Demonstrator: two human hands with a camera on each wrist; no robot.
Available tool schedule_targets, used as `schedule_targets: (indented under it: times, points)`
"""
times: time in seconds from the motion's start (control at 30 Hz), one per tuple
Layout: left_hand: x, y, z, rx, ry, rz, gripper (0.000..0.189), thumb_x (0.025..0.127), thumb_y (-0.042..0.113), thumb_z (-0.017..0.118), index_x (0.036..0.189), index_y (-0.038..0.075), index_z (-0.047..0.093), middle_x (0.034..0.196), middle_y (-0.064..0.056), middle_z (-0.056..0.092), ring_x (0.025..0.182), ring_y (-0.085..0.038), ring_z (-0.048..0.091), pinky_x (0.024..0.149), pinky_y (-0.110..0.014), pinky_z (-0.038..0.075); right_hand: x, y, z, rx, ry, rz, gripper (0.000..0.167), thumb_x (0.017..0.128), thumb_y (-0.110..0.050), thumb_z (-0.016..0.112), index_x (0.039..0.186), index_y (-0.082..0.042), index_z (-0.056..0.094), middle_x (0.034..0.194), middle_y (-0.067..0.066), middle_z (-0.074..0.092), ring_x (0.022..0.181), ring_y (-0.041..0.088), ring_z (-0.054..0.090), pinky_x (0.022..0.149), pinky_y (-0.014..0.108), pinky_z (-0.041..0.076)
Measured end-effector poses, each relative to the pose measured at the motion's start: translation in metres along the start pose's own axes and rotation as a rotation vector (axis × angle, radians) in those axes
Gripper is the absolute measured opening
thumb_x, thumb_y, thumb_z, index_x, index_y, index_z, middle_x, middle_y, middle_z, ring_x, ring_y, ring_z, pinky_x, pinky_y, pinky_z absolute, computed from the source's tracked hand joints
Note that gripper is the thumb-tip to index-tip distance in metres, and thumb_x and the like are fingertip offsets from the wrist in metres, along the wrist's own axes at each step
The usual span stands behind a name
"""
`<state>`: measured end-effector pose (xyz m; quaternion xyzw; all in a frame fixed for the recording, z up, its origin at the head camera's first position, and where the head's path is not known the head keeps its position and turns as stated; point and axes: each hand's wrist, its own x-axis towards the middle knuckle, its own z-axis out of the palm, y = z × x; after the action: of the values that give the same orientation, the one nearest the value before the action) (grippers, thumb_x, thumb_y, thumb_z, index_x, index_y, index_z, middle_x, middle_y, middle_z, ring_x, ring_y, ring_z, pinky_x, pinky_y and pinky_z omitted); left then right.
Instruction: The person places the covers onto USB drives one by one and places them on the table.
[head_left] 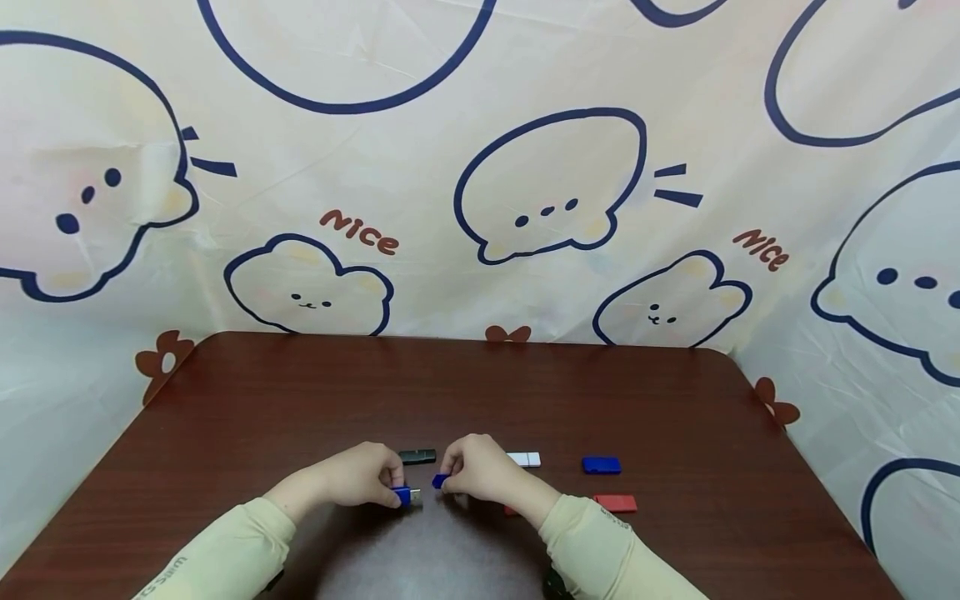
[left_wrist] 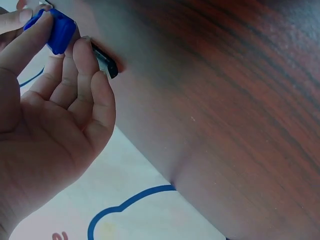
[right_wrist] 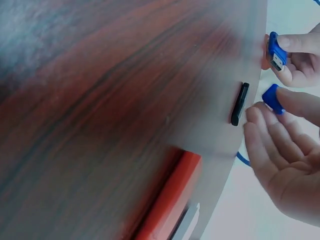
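My left hand [head_left: 363, 475] pinches a blue USB stick [right_wrist: 275, 47] between thumb and fingers; its bare metal plug points toward the right hand. A small blue cap [right_wrist: 272, 98] is pinched between the thumb and fingers of my right hand [head_left: 480, 471]. Cap and stick are apart, with a short gap between them just above the table. In the left wrist view the blue body [left_wrist: 62, 31] shows at the fingertips. Behind the hands a black USB stick [head_left: 417, 457] lies on the table.
A white USB stick [head_left: 525, 459] lies partly behind the right hand. Farther right are a blue stick [head_left: 602, 465] and a red stick [head_left: 617, 503]. Another red piece [head_left: 511, 510] is mostly covered by the right forearm. A patterned cloth [head_left: 420, 183] hangs behind the brown table [head_left: 450, 383].
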<state>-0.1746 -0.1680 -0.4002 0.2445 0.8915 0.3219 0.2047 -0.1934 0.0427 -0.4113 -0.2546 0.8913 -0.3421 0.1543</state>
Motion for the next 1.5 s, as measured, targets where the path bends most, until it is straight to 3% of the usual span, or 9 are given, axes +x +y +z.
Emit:
schedule_targets:
  times: [0.27,0.53,0.9,1.5]
  points:
    - [0.0011,0.0001,-0.0013,-0.03,-0.006,-0.008,0.014,0.076,0.011,0.073,0.072,0.009,0.06,0.068,0.006,0.054,0.061,-0.005,0.046,0.055,-0.021,0.038,0.0021,0.0026,-0.0021,0.071,0.059,0.004,0.003,0.075,-0.006,0.071,0.076,-0.008,0.068,0.065,-0.003,0.063,0.06,0.002,0.051,0.055,0.019,0.043]
    - [0.0029,-0.0035,-0.0028,-0.07,-0.008,-0.001,0.01,0.079,0.012,0.071,0.076,0.009,0.062,0.07,0.005,0.056,0.064,-0.007,0.048,0.056,-0.021,0.039,-0.0004,0.0038,0.0,0.103,0.012,0.021,0.01,0.082,-0.006,0.067,0.09,-0.003,0.072,0.073,0.003,0.068,0.057,0.003,0.052,0.052,0.019,0.044]
    - [0.0026,-0.0027,-0.0054,-0.141,0.013,-0.004,0.009,0.082,0.013,0.068,0.078,0.006,0.064,0.068,0.005,0.055,0.062,-0.006,0.047,0.055,-0.02,0.038,0.0002,0.004,0.0025,0.218,0.02,0.044,0.004,0.08,-0.002,0.067,0.084,-0.001,0.068,0.065,0.005,0.064,0.053,0.009,0.053,0.049,0.022,0.046]
    - [0.0038,-0.0029,-0.004,-0.207,0.028,-0.013,0.01,0.085,0.014,0.066,0.083,0.005,0.064,0.069,0.004,0.054,0.063,-0.008,0.046,0.055,-0.021,0.036,-0.0009,0.0007,-0.0013,0.277,0.0,0.035,0.004,0.081,-0.001,0.067,0.084,0.0,0.069,0.065,0.0,0.064,0.055,0.005,0.057,0.054,0.023,0.052]
